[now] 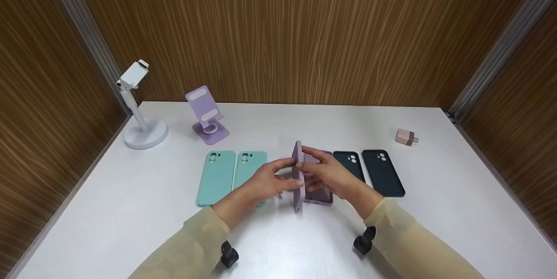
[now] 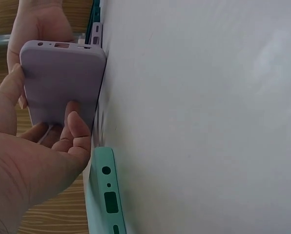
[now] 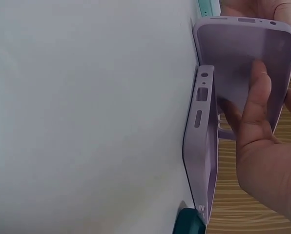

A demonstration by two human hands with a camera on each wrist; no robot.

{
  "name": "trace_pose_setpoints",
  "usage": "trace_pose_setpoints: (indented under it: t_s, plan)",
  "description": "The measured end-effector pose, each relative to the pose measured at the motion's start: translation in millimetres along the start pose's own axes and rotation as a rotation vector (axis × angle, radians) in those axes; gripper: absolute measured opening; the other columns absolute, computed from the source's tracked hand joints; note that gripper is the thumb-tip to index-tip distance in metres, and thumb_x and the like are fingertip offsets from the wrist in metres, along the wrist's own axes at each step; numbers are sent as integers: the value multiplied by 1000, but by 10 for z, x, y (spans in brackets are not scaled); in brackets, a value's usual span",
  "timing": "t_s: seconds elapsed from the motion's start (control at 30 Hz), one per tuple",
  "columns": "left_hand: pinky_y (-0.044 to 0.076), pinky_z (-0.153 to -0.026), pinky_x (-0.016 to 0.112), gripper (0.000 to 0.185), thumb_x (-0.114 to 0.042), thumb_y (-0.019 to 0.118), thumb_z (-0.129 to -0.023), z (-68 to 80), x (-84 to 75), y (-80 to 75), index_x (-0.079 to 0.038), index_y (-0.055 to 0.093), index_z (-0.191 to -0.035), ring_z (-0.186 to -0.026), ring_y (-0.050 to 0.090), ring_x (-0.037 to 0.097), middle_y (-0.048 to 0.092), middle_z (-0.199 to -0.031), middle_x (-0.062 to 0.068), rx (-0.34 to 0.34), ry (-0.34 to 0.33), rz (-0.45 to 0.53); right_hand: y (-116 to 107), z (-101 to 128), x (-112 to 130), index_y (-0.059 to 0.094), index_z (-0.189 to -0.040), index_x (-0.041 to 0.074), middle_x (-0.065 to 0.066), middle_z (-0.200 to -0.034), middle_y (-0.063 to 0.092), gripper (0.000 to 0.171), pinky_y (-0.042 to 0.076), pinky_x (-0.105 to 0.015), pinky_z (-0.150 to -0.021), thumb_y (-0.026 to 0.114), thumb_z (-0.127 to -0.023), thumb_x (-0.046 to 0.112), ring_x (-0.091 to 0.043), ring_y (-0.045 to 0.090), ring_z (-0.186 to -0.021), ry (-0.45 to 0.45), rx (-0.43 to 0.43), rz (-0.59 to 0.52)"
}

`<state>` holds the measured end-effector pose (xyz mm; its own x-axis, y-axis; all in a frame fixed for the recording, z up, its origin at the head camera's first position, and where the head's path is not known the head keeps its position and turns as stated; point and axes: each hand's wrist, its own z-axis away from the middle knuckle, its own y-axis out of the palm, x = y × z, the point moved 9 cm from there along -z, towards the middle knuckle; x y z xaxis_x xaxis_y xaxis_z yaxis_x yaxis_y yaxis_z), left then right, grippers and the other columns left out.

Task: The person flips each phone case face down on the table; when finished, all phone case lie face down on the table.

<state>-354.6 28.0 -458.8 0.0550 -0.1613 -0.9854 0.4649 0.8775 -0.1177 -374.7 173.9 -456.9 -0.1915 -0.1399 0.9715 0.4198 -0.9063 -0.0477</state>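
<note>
At mid-table between mint and dark cases, both the left hand [image 1: 266, 182] and right hand [image 1: 327, 174] pinch an upright lilac phone case [image 1: 298, 174] by its long edges, above a second lilac case [image 1: 320, 195] lying flat; looks light, flexible, slightly grippy.

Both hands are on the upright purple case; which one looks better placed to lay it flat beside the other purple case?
Probably the right hand: it grips the upright purple case from the side where the flat purple case lies. The left hand holds the far face, toward the teal cases.
</note>
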Motion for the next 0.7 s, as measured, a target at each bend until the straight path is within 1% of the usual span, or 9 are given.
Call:
trace_pose_setpoints:
  t_s: [0.13,0.3,0.47,0.57,0.63,0.7]
  plan:
    - [57,-77,38,75,-30,85,-94,5,2,6,-16,50,-159,-123,67,27,48,-161,12,-9,3,0,-19,5,-7,36,-166,19,-27,-135,59,74,61,-36,-77,72,-101,23,-26,71,-88,6,-32,-19]
    - [57,-77,40,74,-29,85,-94,18,8,-11,-17,51,-159,-124,67,28,50,-160,12,-32,2,-14,-36,18,15,40,-165,22,-23,-143,50,71,60,-32,-72,71,-100,20,-23,66,-83,-7,-54,-37]
    - [59,-83,45,77,-31,86,-92,31,-28,-61,-17,50,-159,-128,63,29,50,-159,13,-71,-10,-37,-25,53,82,42,-164,24,-21,-150,44,69,58,-30,-70,69,-100,18,-21,63,-81,-34,-54,-70]
    - [59,-84,46,78,-35,86,-92,37,-63,-109,-19,51,-159,-127,62,28,49,-159,11,-97,-16,-58,-14,82,133,41,-164,25,-20,-149,47,69,56,-28,-68,67,-101,17,-20,63,-79,-54,-52,-110]
    - [59,-84,47,77,-35,86,-92,47,-84,-146,-20,51,-159,-127,61,28,49,-158,12,-113,-14,-61,5,97,173,41,-164,26,-19,-146,50,69,56,-27,-67,66,-101,16,-19,64,-78,-71,-42,-139]
    - [59,-87,46,76,-35,86,-92,50,-99,-187,-20,52,-158,-127,61,29,50,-157,14,-128,-11,-51,22,105,205,40,-164,26,-18,-142,53,68,55,-27,-66,65,-102,16,-19,65,-77,-83,-34,-170]
